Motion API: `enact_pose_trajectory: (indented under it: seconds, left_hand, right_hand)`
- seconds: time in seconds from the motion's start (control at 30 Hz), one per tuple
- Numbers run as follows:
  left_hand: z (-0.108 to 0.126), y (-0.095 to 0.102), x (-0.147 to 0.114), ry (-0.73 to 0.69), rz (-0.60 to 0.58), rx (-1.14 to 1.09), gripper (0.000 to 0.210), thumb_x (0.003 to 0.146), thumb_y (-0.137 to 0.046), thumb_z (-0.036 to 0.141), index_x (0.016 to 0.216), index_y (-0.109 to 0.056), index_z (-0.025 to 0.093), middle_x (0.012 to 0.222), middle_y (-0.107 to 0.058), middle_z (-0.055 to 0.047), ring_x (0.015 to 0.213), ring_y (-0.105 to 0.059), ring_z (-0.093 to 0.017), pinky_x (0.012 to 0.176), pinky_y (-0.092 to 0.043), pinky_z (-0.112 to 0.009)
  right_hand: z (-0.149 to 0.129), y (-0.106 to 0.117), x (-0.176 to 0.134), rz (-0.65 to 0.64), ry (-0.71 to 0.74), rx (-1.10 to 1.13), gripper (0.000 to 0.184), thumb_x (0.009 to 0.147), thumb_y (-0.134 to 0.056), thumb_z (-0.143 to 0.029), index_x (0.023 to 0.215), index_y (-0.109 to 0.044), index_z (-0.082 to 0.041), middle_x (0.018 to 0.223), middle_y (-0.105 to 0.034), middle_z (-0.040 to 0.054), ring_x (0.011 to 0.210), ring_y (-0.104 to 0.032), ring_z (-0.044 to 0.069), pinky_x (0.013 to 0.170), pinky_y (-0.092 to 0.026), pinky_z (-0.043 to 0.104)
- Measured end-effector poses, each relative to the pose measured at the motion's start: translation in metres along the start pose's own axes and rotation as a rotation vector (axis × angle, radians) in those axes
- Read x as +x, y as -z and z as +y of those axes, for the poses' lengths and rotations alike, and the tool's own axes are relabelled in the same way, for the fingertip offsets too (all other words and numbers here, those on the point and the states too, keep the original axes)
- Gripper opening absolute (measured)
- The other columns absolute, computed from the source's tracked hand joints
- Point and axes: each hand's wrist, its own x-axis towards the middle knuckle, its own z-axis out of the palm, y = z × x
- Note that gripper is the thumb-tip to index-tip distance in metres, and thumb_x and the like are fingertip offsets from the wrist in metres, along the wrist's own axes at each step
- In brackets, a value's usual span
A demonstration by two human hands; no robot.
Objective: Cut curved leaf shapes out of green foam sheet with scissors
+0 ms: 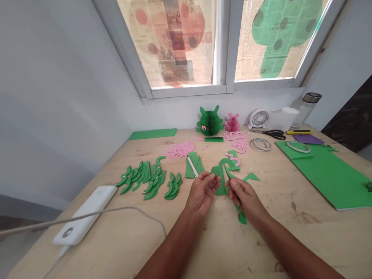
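In the head view, my left hand (205, 186) pinches a piece of green paper (221, 182) by its left edge, fingers curled together. My right hand (242, 192) is closed around small scissors (227, 173), whose slim blades point up and left against the paper. Their handles are mostly hidden by my fingers. A curved green strip arches above the blades. Below my right hand hangs or lies a narrow green scrap (241, 217). Beyond my left hand, a white pen-like tool (192, 166) rests on green paper pieces (198, 162).
Stacked green curved cutouts (154, 182) and pink cutouts (181, 149) lie left and behind. Paper figures (209, 122), a small fan (258, 118), black scissors (274, 133) and tape rolls (263, 144) sit toward the back. Green sheets (328, 174) lie right; a white power bank (85, 213) with cable lies left.
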Motion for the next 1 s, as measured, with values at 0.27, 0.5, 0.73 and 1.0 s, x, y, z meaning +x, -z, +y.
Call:
enact_pose_trajectory:
  seconds: [0.27,0.5,0.73,1.0]
  left_hand:
    - [-0.0075,-0.0046,-0.0032,-0.017,-0.046,0.079,0.028,0.055,-0.076,0.014,0.071,-0.053,0.017,0.065,-0.063,0.002,0.060,-0.060,-0.012,0.062,-0.048,-0.026]
    - [-0.0097,-0.0060,-0.0039,-0.035,-0.039,0.098,0.030,0.054,-0.076,0.014,0.072,-0.052,0.017,0.061,-0.060,0.002,0.060,-0.059,-0.012,0.062,-0.046,-0.026]
    - [-0.0107,-0.0089,-0.0071,-0.038,-0.045,0.098,0.030,0.054,-0.076,0.015,0.070,-0.051,0.016,0.060,-0.061,0.001,0.060,-0.060,-0.013,0.064,-0.047,-0.028]
    - [-0.0098,-0.0101,-0.0087,-0.053,-0.025,0.097,0.028,0.054,-0.075,0.014,0.070,-0.052,0.016,0.057,-0.061,0.001,0.058,-0.060,-0.013,0.060,-0.047,-0.027]
  right_hand:
    - [0.0004,-0.0020,-0.0006,-0.063,-0.010,-0.020,0.040,0.078,-0.054,-0.056,0.070,-0.060,-0.017,0.048,-0.048,-0.0030,0.037,-0.031,0.007,0.036,-0.019,0.022]
    - [-0.0018,-0.0023,-0.0013,-0.074,-0.074,0.036,0.040,0.079,-0.053,-0.054,0.071,-0.059,-0.016,0.048,-0.046,-0.0039,0.036,-0.029,0.006,0.035,-0.015,0.021]
    - [-0.0029,-0.0031,-0.0025,-0.062,-0.134,0.099,0.039,0.078,-0.055,-0.054,0.071,-0.058,-0.016,0.047,-0.045,-0.0049,0.037,-0.026,0.005,0.033,-0.013,0.018]
    - [-0.0004,-0.0043,-0.0014,-0.041,-0.161,0.108,0.040,0.076,-0.057,-0.055,0.072,-0.058,-0.015,0.046,-0.044,-0.0055,0.035,-0.024,0.004,0.032,-0.013,0.017]
